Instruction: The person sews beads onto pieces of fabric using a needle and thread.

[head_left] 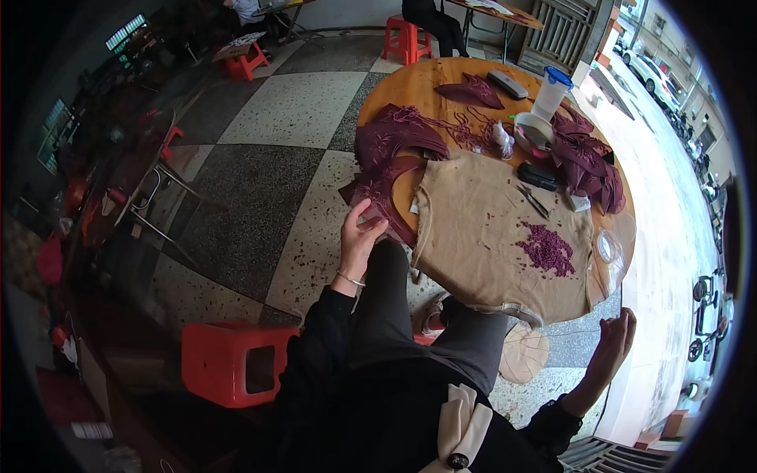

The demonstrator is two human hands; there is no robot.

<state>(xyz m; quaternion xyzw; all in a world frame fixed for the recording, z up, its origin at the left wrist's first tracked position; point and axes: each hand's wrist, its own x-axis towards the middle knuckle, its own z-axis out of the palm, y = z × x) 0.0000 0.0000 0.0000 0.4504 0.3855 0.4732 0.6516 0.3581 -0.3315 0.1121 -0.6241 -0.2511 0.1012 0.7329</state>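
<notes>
Cream bow (464, 422) nearest. Left of tan cloth (481, 213): left hand (360, 244) half-curled at maroon fabric (382, 185); right of it: right hand (611, 347), fingers bunched; both grips unclear. Beyond: lidded jar (550, 96); bowl (535, 120), contents unclear. Cloth overhangs desk (406, 87).

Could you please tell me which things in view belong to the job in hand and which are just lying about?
Seemingly part of the job: maroon fabric by the left hand; purple beads; tan cloth under them.
Seemingly just lying about: gray case; blue-lidded container; nearest red stool.
</notes>
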